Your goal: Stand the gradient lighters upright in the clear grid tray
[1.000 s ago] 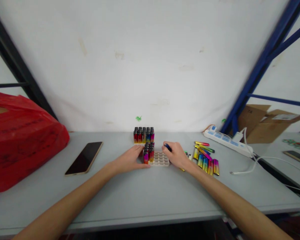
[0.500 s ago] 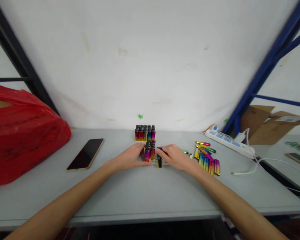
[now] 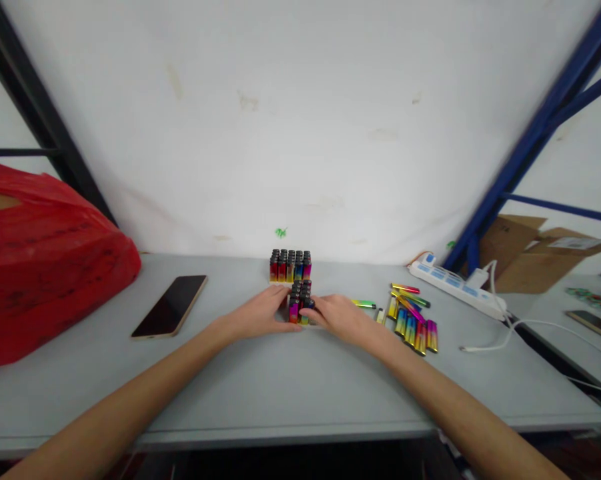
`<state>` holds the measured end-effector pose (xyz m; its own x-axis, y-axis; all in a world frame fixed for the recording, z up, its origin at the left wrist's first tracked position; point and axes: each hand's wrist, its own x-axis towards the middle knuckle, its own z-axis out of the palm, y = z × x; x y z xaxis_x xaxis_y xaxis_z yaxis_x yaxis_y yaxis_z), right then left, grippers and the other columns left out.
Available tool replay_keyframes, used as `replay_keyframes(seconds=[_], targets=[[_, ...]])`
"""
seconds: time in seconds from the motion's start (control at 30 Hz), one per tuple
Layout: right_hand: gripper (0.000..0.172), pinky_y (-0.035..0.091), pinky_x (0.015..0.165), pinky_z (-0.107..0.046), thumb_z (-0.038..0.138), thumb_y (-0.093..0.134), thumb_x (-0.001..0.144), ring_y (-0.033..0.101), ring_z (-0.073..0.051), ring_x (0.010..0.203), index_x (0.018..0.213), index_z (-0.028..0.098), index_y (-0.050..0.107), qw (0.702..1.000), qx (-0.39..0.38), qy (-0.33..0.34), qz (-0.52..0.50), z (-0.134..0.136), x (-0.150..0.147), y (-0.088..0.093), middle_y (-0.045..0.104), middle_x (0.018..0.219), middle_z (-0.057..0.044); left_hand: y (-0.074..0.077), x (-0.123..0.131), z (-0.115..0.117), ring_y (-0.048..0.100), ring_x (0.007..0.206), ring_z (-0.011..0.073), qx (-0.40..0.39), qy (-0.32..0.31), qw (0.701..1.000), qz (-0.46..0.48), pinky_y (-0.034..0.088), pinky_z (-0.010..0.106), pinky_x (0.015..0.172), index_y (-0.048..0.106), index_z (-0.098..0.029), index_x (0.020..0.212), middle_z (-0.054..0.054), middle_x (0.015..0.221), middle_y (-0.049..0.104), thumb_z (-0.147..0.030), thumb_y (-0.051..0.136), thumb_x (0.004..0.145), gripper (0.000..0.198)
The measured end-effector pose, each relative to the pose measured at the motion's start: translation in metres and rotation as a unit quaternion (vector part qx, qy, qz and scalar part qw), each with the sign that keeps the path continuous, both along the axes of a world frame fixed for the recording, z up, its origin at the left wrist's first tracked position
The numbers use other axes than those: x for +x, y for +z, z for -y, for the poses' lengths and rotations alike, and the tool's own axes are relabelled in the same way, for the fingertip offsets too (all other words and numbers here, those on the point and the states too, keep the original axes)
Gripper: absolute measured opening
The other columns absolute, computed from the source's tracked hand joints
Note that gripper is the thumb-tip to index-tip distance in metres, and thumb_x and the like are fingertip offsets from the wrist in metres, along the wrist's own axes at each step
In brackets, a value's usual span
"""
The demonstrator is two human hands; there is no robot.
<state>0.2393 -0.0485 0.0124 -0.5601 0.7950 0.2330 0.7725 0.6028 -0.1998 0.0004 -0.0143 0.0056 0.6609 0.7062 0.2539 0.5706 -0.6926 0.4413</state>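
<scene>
A small white tray, mostly hidden under my hands, holds upright rainbow-coloured lighters (image 3: 299,301) with black tops in its left part. My left hand (image 3: 260,313) rests flat against the tray's left side, fingers stretched out. My right hand (image 3: 336,316) lies over the tray's right part, fingers closed on a dark lighter (image 3: 309,306) standing beside the others. A filled block of the same lighters (image 3: 290,265) stands just behind. Loose lighters (image 3: 413,327) lie in a heap to the right of my right hand.
A dark phone (image 3: 171,305) lies face up at the left, next to a big red plastic bag (image 3: 40,267). A white power strip (image 3: 455,285) with a cable runs along the back right, by a blue rack post (image 3: 525,147) and cardboard boxes (image 3: 535,250).
My right hand has carried a dark lighter from the tray's right side to the left, up against the standing rows. My left hand has stayed at the tray.
</scene>
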Motion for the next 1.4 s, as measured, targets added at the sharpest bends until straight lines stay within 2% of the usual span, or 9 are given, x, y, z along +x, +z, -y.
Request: replay_keyframes(seconds=[0.27,0.37,0.5,0.63,0.8,0.93,1.03,1.23,1.4], targets=[[0.062,0.039,0.067,-0.029,0.057,0.031,0.112,0.062,-0.018,0.065,0.082,0.02,0.071,0.992,-0.071,0.068,-0.084,-0.007,0.02,0.007,0.071,0.072,-0.006,0.0,0.0,0.0,0.061,0.129,0.0392,-0.01,0.002,1.0,-0.001,0.048,0.051,0.114,0.062,-0.019,0.133,0.016,0.136,0.068,-0.063,0.081,0.08,0.071],[0.055,0.041,0.073,-0.029,0.046,0.034,0.114,0.062,-0.018,0.069,0.083,0.02,0.071,0.992,-0.049,0.024,-0.112,-0.02,0.044,0.012,0.07,0.073,-0.005,-0.003,-0.001,-0.002,0.06,0.132,0.0393,-0.005,0.006,1.0,-0.008,0.046,0.05,0.117,0.059,-0.019,0.138,0.016,0.141,0.065,-0.064,0.081,0.08,0.077],[0.031,0.043,0.08,-0.03,0.033,0.048,0.109,0.066,-0.021,0.084,0.098,0.016,0.072,0.999,-0.022,-0.046,0.013,-0.037,0.086,0.016,0.075,0.093,-0.012,-0.005,-0.002,-0.004,0.059,0.134,0.0409,-0.004,0.019,1.0,-0.016,0.046,0.052,0.118,0.059,-0.018,0.139,0.017,0.144,0.064,-0.069,0.08,0.077,0.083],[0.029,0.047,0.083,-0.031,0.035,0.055,0.105,0.069,-0.023,0.091,0.102,0.014,0.075,0.986,-0.11,-0.1,0.075,-0.044,0.12,0.021,0.076,0.101,-0.014,-0.005,-0.001,-0.004,0.057,0.136,0.0409,-0.01,0.026,0.999,-0.035,0.044,0.052,0.119,0.057,-0.017,0.14,0.019,0.146,0.062,-0.07,0.078,0.078,0.084],[0.022,0.049,0.084,-0.03,0.031,0.076,0.087,0.07,-0.027,0.1,0.105,0.017,0.076,0.98,-0.159,-0.084,0.09,-0.043,0.13,0.021,0.076,0.109,-0.012,-0.004,-0.002,-0.004,0.058,0.134,0.0408,-0.023,0.022,0.999,-0.034,0.043,0.052,0.119,0.057,-0.015,0.139,0.02,0.145,0.062,-0.07,0.079,0.078,0.085],[0.022,0.047,0.077,-0.031,0.031,0.067,0.096,0.068,-0.025,0.092,0.112,0.016,0.069,0.983,-0.107,-0.122,0.083,-0.044,0.124,0.013,0.075,0.103,-0.013,0.003,-0.005,-0.007,0.061,0.131,0.0374,-0.072,-0.019,0.997,0.002,0.046,0.047,0.116,0.059,-0.016,0.139,0.015,0.142,0.065,-0.059,0.085,0.078,0.079],[0.026,0.044,0.073,-0.03,0.031,0.063,0.099,0.066,-0.023,0.083,0.121,0.017,0.062,0.988,-0.066,-0.137,0.031,-0.046,0.118,0.011,0.074,0.096,-0.01,0.009,-0.009,-0.01,0.064,0.126,0.0349,-0.117,-0.053,0.991,0.035,0.05,0.043,0.11,0.062,-0.018,0.137,0.01,0.139,0.068,-0.051,0.088,0.078,0.073],[0.019,0.045,0.072,-0.031,0.034,0.069,0.093,0.064,-0.019,0.074,0.105,0.019,0.067,0.98,-0.008,-0.102,-0.171,-0.045,0.096,0.016,0.071,0.082,-0.003,0.013,-0.012,-0.01,0.068,0.118,0.033,-0.12,-0.07,0.989,0.042,0.054,0.04,0.103,0.068,-0.017,0.131,0.008,0.133,0.072,-0.047,0.087,0.079,0.063],[0.035,0.052,0.072,-0.032,0.052,0.075,0.087,0.063,-0.018,0.075,0.102,0.02,0.07,0.886,-0.127,-0.054,-0.443,-0.038,0.066,0.012,0.071,0.087,-0.002,0.006,-0.006,-0.007,0.067,0.123,0.0352,-0.074,-0.05,0.995,0.042,0.051,0.042,0.109,0.061,-0.017,0.14,0.01,0.14,0.069,-0.049,0.091,0.074,0.08]])
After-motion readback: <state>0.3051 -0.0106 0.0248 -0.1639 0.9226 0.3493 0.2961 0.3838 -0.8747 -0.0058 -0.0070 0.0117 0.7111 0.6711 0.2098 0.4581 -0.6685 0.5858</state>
